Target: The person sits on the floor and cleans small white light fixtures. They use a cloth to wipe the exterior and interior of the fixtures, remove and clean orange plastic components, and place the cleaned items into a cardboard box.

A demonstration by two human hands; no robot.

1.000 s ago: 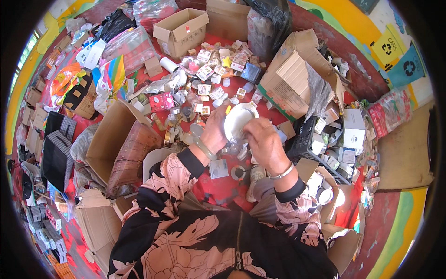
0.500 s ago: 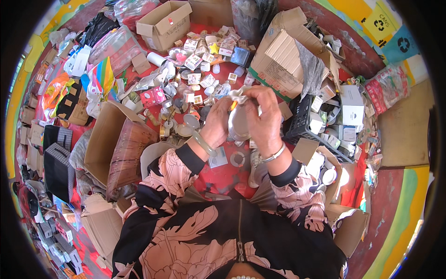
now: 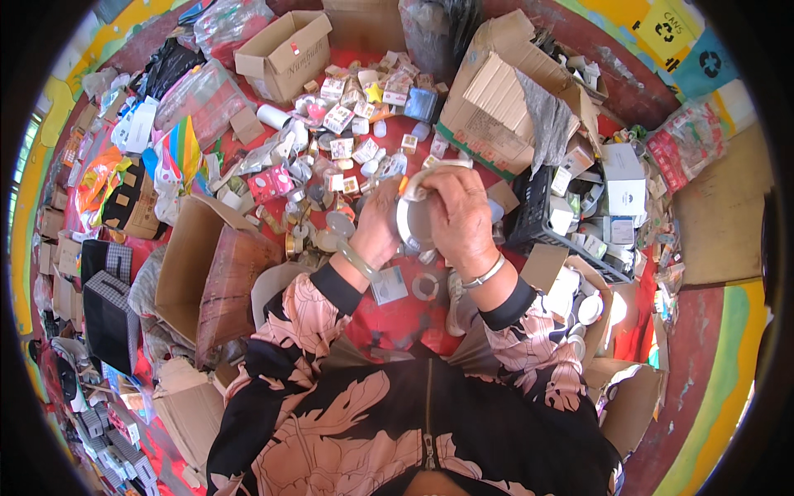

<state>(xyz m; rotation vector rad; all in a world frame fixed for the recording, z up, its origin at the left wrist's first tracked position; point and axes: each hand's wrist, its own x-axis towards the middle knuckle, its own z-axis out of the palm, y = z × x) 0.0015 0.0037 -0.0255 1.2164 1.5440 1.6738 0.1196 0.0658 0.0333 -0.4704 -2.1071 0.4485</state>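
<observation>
In front of my chest, both hands hold up a round item with a shiny pale rim and a greyish middle (image 3: 420,227); its exact kind I cannot make out. My left hand (image 3: 380,219) is closed on its left side, next to a small orange bit (image 3: 404,185). Over its top right edge curl the fingers of my right hand (image 3: 460,219), pinching whitish, crumpled-looking material there. Below the hands, a pale flat card (image 3: 389,285) and a grey ring (image 3: 426,286) lie on the red floor.
Ahead lies a heap of small boxes (image 3: 339,118) and containers. A tilted carton (image 3: 194,273) stands at left, another box (image 3: 285,62) behind the heap. To the right are a large torn carton (image 3: 500,107), a filled black crate (image 3: 533,219) and a carton of round white things (image 3: 585,310).
The round item has turned, so its pale rim now shows as a curved band. My right hand has shifted slightly down around it; my left hand stays on its side.
</observation>
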